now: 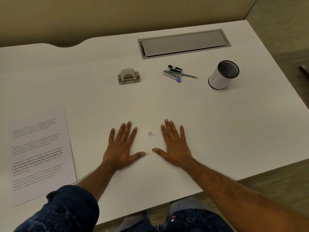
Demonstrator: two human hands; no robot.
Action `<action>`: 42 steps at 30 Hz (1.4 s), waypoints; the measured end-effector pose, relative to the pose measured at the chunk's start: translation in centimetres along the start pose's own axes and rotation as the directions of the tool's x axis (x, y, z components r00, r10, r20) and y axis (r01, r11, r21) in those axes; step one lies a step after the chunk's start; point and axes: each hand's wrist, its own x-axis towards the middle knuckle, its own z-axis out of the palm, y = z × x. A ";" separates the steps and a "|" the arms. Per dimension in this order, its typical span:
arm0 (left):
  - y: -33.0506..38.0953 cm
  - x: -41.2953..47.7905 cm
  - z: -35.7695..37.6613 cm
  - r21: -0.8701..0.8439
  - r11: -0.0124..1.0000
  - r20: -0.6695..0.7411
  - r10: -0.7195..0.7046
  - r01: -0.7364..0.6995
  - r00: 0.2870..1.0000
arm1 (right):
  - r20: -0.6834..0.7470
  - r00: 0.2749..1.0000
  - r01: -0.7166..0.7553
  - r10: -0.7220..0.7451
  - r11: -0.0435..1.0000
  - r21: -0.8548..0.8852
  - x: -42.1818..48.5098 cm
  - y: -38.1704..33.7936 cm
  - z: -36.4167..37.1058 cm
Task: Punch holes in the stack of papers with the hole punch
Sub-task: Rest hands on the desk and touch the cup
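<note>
Rests left hand [121, 148] and right hand [175, 146] flat, spread, empty, with the stack of papers [41, 156] leftward, nearest the left hand, hole punch [129, 77] beyond it.

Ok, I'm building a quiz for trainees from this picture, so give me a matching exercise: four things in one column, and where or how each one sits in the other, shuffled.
Things:
1. hole punch
2. papers
3. mesh cup
4. left hand

Places or states:
A. far right side of the desk
B. flat, palm down, holding nothing
C. by the left edge, printed side up
D. middle of the far side, untouched

Pairs: 1-D, 2-C, 3-A, 4-B.
</note>
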 end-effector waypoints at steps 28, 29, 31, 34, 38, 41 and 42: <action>-1.1 0.5 -0.8 -0.010 1.000 -0.009 -0.006 0.006 1.000 | -0.170 0.933 0.337 -0.318 0.936 0.103 3.3 -2.6 0.6; -1.2 0.5 -0.8 -0.012 1.000 -0.009 -0.010 0.009 1.000 | -0.179 0.929 0.345 -0.324 0.933 0.102 3.1 -2.5 0.8; -1.1 0.6 -0.7 -0.025 1.000 -0.016 -0.012 0.012 1.000 | -0.192 0.921 0.366 -0.340 0.924 0.115 2.5 -2.2 1.0; -1.1 0.6 -0.5 -0.038 0.999 -0.029 -0.013 0.012 0.999 | -0.239 0.894 0.410 -0.379 0.907 0.094 2.3 -1.4 1.4; -1.1 0.8 -0.6 -0.049 0.999 -0.042 -0.023 0.020 0.999 | -0.322 0.836 0.470 -0.444 0.882 0.003 3.2 -1.2 1.8; -1.2 1.2 -0.8 -0.049 0.998 -0.067 -0.031 0.027 0.997 | -0.351 0.813 0.490 -0.465 0.872 -0.019 3.7 -1.4 1.4; -1.2 1.3 -0.8 -0.048 0.999 -0.074 -0.029 0.025 0.997 | -0.354 0.805 0.499 -0.475 0.866 -0.027 3.9 -1.5 1.2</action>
